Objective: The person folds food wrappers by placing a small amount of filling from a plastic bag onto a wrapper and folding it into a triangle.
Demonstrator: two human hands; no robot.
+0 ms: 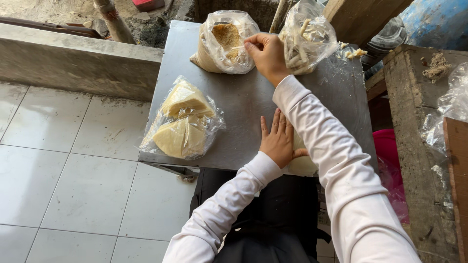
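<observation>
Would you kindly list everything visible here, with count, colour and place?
Metal table: one, grey, centre.
Bag of pale yellow wedges: one, clear plastic, table's left side.
Bag of brown crumbs: one, clear plastic, table's far edge.
Bag of pale strips: one, clear plastic, far right of table.
Pale flat piece: one, cream, near edge, partly under the left hand.
Floor tiles: many, white, left.
Blue drum: one, top right.
Left hand: flat on the table, fingers spread.
Right hand: pinching the crumb bag's top.
</observation>
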